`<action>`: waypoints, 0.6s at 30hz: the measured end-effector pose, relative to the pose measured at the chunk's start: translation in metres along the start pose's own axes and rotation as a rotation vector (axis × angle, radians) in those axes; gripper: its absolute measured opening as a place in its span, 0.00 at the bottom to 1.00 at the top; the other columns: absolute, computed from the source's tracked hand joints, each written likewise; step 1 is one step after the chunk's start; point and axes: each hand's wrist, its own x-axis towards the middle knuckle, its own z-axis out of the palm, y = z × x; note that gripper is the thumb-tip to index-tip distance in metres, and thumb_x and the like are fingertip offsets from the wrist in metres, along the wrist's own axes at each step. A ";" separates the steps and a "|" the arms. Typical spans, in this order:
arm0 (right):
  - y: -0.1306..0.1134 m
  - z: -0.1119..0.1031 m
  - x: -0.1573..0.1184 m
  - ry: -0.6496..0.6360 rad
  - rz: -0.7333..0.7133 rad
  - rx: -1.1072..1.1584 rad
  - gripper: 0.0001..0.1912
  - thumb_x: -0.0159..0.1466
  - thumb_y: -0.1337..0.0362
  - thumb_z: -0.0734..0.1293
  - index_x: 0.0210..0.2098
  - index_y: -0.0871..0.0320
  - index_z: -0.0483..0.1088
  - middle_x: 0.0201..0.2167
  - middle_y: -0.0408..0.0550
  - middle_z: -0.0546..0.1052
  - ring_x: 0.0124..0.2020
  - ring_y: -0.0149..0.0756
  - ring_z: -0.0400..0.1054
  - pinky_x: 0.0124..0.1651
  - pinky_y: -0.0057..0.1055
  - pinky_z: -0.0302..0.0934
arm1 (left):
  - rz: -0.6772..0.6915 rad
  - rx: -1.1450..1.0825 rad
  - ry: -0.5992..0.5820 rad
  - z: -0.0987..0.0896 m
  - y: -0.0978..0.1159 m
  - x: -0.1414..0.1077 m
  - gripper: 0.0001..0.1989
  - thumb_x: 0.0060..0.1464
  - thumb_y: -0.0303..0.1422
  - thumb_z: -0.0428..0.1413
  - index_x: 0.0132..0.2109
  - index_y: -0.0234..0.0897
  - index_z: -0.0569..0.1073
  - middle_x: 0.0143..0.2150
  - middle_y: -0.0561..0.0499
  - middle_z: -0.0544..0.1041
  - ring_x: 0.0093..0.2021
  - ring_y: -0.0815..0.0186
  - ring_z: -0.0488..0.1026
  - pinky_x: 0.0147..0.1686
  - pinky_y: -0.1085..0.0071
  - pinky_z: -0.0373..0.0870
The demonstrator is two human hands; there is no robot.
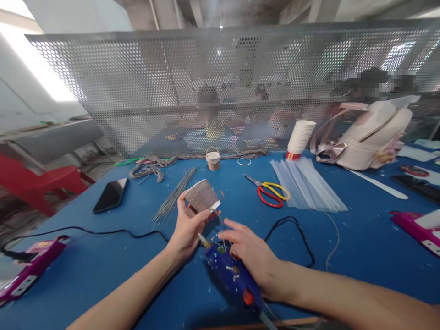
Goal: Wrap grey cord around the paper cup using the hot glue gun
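Note:
My left hand (189,227) is closed around a paper cup (202,196) lying tilted on its side, its wall wound with grey-brown cord. A loose strand of the cord (220,220) hangs from the cup toward my right fingers. My right hand (256,256) grips a blue hot glue gun (228,270), whose nozzle points up and left, just below the cup. The index and middle fingers of that hand reach forward near the strand; whether they pinch it I cannot tell. The gun's handle is hidden behind its body and my palm.
On the blue table (137,256) lie thin wires (175,197), scissors (266,189), clear glue sticks (309,185), a phone (110,196) and cord (147,167). Stacked cups (301,137), a small tub (213,160) and a bag (369,135) stand near the perforated screen (154,91). Purple power strips (32,270) sit at both sides.

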 end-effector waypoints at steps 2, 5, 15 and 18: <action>0.005 0.003 0.000 -0.002 0.018 -0.055 0.08 0.68 0.67 0.57 0.47 0.59 0.58 0.52 0.66 0.72 0.62 0.46 0.61 0.66 0.58 0.50 | -0.039 0.011 0.011 0.002 0.003 -0.003 0.34 0.38 0.26 0.67 0.49 0.47 0.60 0.45 0.53 0.72 0.39 0.63 0.75 0.39 0.61 0.78; 0.007 0.004 -0.001 -0.120 0.031 0.041 0.15 0.67 0.63 0.60 0.51 0.63 0.58 0.52 0.69 0.71 0.61 0.45 0.62 0.60 0.45 0.62 | -0.051 0.015 0.027 0.003 0.006 -0.005 0.34 0.37 0.25 0.68 0.49 0.47 0.60 0.44 0.53 0.72 0.36 0.66 0.75 0.35 0.64 0.79; -0.003 0.014 -0.001 -0.466 -0.177 -0.118 0.13 0.69 0.71 0.53 0.38 0.60 0.68 0.47 0.55 0.78 0.40 0.33 0.74 0.43 0.28 0.69 | -0.046 0.020 0.034 0.001 0.010 -0.006 0.30 0.38 0.26 0.67 0.48 0.44 0.62 0.46 0.51 0.72 0.39 0.63 0.75 0.25 0.70 0.79; -0.008 0.006 0.000 -0.460 -0.245 -0.135 0.13 0.70 0.67 0.54 0.40 0.60 0.69 0.42 0.51 0.80 0.28 0.32 0.72 0.31 0.29 0.67 | -0.040 0.018 0.038 -0.002 0.012 -0.005 0.30 0.38 0.26 0.67 0.48 0.45 0.62 0.46 0.51 0.72 0.38 0.64 0.75 0.25 0.70 0.79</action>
